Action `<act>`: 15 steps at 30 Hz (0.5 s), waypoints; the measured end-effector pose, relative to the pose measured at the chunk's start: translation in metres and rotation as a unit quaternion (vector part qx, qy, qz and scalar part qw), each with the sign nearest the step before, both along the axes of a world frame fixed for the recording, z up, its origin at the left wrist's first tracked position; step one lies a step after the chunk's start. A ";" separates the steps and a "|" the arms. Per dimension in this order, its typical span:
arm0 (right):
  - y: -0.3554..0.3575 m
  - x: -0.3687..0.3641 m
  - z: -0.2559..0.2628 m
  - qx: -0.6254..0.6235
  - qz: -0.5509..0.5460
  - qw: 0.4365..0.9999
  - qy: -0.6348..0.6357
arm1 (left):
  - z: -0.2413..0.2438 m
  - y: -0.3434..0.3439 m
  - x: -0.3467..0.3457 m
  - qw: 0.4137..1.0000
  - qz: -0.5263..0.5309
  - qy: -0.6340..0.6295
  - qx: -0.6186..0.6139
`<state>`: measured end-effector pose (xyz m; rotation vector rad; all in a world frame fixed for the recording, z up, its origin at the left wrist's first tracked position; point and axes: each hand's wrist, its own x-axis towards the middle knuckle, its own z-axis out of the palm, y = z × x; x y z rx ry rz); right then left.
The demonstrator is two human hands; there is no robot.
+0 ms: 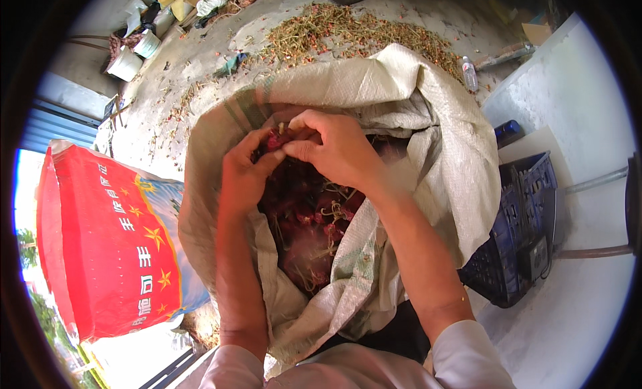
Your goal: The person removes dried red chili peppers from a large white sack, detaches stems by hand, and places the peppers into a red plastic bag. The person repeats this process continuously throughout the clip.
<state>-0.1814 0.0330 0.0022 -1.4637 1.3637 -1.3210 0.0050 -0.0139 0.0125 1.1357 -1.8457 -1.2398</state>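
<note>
A large white woven sack stands with its rim rolled outwards. Inside lie many dark red dried chili peppers with pale stems. Over the far left part of the opening, my left hand and my right hand meet at a small red pepper. The thumb and fingers of my left hand pinch it from the left. My right thumb and forefinger are at its right side, by the pale stem end; whether they grip it is hard to tell.
A red printed sack stands at left. Beyond the woven sack, stems and pepper scraps cover the floor near a plastic bottle. Dark blue crates stand at right against a pale wall. White buckets lie at the far left.
</note>
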 end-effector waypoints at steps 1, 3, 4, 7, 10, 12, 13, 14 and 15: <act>0.000 0.000 0.001 -0.042 -0.012 0.999 -0.002 | -0.002 0.000 -0.001 0.997 0.001 -0.036 -0.067; 0.000 0.002 0.002 -0.084 -0.046 0.992 0.078 | -0.006 0.000 -0.004 0.984 -0.006 -0.073 -0.161; 0.000 0.002 0.002 -0.136 -0.064 0.982 0.111 | -0.006 0.001 -0.005 0.979 -0.017 -0.075 -0.188; -0.002 0.008 0.003 -0.128 -0.093 0.971 0.179 | -0.005 0.004 -0.010 0.970 -0.014 -0.102 -0.221; 0.002 0.016 0.001 -0.127 -0.134 0.957 0.225 | -0.004 0.010 -0.014 0.970 0.027 -0.114 -0.213; 0.005 0.021 -0.001 -0.127 -0.147 0.952 0.235 | -0.006 0.014 -0.015 0.969 0.045 -0.110 -0.215; 0.007 0.024 -0.001 -0.127 -0.151 0.951 0.239 | -0.007 0.015 -0.016 0.974 0.059 -0.108 -0.190; 0.009 0.026 -0.002 -0.144 -0.159 0.942 0.258 | -0.010 0.018 -0.017 0.978 0.072 -0.105 -0.165; 0.010 0.028 -0.002 -0.171 -0.149 0.932 0.282 | -0.012 0.019 -0.018 0.980 0.088 -0.090 -0.153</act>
